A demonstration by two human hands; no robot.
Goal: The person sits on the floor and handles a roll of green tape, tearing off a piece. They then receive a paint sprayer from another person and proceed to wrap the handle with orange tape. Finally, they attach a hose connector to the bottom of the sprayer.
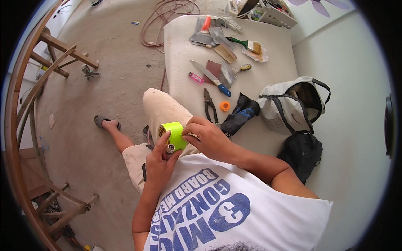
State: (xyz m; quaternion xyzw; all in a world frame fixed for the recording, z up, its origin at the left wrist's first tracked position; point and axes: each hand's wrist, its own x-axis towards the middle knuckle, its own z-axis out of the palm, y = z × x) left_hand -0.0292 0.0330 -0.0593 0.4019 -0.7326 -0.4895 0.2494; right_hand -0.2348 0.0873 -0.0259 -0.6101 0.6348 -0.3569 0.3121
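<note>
1. Left hand holds a roll of neon yellow-green tape from below: fingers curl up the roll's near face, thumb at its lower right edge. Closed around the roll.
2. Right hand sits at 3 o'clock of the roll, fingertips pinched together on the tape's right edge. Whether they grip a loose end, cannot tell.
3. Roll sits between both hands, above the person's lap, just in front of the raised knee in beige shorts. Its core faces the left palm.
4. White table top runs from 12 to 2 o'clock of the roll. On it: black-handled pliers and a small orange tape ring near the right hand, at 1 o'clock.
5. Farther out at 12 to 1 o'clock: blue-handled knife, green-handled paintbrush.
6. At 3 o'clock, well apart: open grey and black backpack.
7. Wooden trestle frame at 10 o'clock, on the concrete floor.
</note>
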